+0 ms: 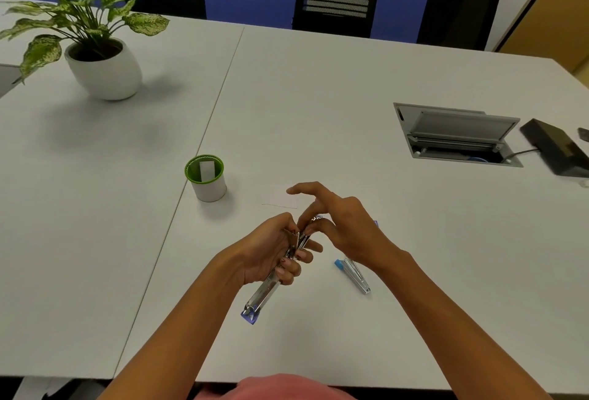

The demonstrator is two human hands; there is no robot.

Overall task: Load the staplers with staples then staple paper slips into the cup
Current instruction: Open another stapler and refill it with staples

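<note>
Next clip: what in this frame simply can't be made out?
Head view, held stapler: whether staples are loaded; left hand and right hand cover its open end.
What the right fingertips pinch, if anything: too small.
Second stapler: far end hidden behind the right wrist.
Slip in the cup: too small to tell if stapled.

Near the worktop's front edge, the left hand [274,253] grips a purple-tipped stapler [264,294], tilted, purple end down. The right hand [345,227] pinches its upper end. A blue-tipped stapler [355,275] lies just right of them. Further back left, a green-rimmed cup [208,187] holds an upright slip [206,171]; a loose slip [280,199] lies between the cup and the hands.
</note>
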